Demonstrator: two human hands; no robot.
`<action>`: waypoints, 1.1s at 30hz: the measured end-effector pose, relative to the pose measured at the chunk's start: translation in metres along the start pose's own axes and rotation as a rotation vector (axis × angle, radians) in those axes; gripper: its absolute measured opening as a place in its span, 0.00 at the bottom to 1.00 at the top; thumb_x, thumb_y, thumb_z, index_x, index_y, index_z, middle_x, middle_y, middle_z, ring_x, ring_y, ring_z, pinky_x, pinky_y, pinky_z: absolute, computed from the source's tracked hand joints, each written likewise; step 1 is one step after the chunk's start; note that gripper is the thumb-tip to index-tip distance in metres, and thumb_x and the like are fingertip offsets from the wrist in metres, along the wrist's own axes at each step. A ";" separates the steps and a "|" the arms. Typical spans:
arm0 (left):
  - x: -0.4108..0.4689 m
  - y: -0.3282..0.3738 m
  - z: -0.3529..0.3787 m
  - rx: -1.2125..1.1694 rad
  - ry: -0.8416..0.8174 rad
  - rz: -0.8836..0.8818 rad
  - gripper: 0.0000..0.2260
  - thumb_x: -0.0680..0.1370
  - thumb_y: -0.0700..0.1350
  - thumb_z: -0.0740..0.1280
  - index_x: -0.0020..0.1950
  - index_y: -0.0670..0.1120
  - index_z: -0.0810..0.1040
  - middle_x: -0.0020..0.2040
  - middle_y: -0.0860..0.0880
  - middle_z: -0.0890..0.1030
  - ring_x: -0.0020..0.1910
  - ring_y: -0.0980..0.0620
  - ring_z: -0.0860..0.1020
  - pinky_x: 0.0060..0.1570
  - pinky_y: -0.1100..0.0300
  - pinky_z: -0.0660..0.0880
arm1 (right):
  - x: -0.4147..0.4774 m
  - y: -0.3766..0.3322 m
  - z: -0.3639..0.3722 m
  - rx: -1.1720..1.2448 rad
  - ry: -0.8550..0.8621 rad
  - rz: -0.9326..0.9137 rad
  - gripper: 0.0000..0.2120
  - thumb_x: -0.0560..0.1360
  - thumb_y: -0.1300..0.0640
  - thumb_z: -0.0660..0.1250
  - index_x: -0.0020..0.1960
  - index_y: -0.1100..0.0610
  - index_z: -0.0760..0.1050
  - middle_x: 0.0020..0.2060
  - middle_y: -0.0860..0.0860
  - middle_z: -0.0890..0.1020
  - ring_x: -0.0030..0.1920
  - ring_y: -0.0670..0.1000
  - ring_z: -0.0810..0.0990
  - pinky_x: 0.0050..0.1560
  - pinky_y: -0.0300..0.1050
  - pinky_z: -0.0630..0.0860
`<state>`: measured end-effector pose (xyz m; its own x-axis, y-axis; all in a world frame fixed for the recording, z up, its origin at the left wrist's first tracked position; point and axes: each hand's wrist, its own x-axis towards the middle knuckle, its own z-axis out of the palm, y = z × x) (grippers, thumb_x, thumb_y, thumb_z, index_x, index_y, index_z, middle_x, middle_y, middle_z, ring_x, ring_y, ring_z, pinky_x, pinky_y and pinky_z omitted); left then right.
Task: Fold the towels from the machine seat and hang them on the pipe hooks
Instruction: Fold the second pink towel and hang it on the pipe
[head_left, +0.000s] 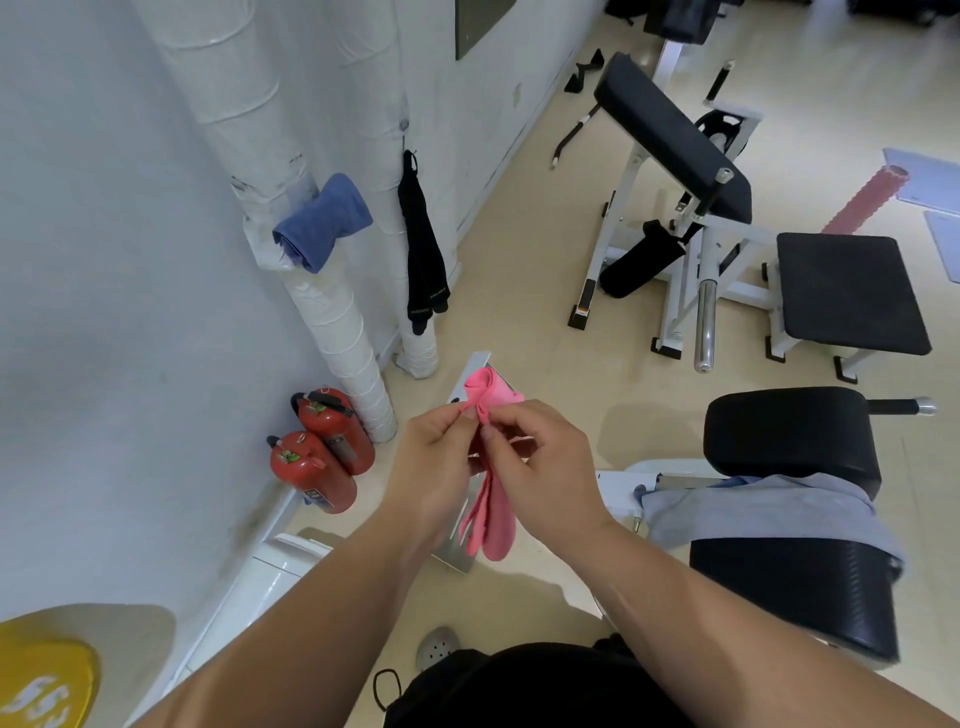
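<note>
**Pink towel held in both hands, two towels on the pipes**

At the centre of the frame the left hand (434, 457) and the right hand (540, 467) meet, each pinching the upper part of a pink towel (491, 519). The fingers of both are closed on the cloth. A bunched fold rises above the hands; the rest hangs down between the wrists.

In the upper left, a blue towel (322, 223) hangs on the nearer white pipe (343, 332). Just right of it a black towel (423, 244) hangs long and narrow from a hook on the second pipe (415, 353).

At the right, a grey towel (753, 512) lies draped across the black seat (789, 587) of a machine. Two red extinguishers (322, 452) stand on the floor at the wall, left of the hands. A bench (852, 291) stands in the upper right.
</note>
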<state>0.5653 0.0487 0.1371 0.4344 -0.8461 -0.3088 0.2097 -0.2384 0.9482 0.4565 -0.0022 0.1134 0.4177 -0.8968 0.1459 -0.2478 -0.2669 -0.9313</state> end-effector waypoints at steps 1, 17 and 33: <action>0.000 0.001 -0.001 -0.005 0.002 0.006 0.15 0.84 0.38 0.58 0.51 0.40 0.85 0.46 0.41 0.87 0.49 0.42 0.86 0.55 0.49 0.82 | 0.001 -0.001 -0.001 0.003 -0.036 -0.014 0.08 0.76 0.57 0.67 0.51 0.53 0.85 0.46 0.46 0.82 0.47 0.50 0.83 0.49 0.52 0.81; 0.016 0.031 -0.048 0.603 -0.253 0.194 0.10 0.84 0.39 0.62 0.49 0.49 0.81 0.28 0.63 0.77 0.26 0.64 0.74 0.27 0.70 0.69 | 0.056 0.002 -0.061 -0.338 -0.557 -0.175 0.07 0.72 0.59 0.75 0.48 0.54 0.79 0.57 0.52 0.77 0.59 0.51 0.76 0.60 0.41 0.72; 0.021 0.045 -0.066 0.479 -0.262 0.067 0.11 0.86 0.41 0.57 0.48 0.44 0.76 0.21 0.58 0.67 0.17 0.57 0.66 0.25 0.60 0.59 | 0.061 -0.014 -0.078 -0.075 -0.435 -0.053 0.09 0.74 0.56 0.76 0.40 0.54 0.75 0.37 0.48 0.82 0.38 0.52 0.79 0.41 0.53 0.79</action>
<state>0.6418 0.0514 0.1683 0.1876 -0.9426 -0.2764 -0.2596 -0.3189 0.9115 0.4171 -0.0810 0.1614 0.7566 -0.6534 0.0240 -0.2723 -0.3483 -0.8970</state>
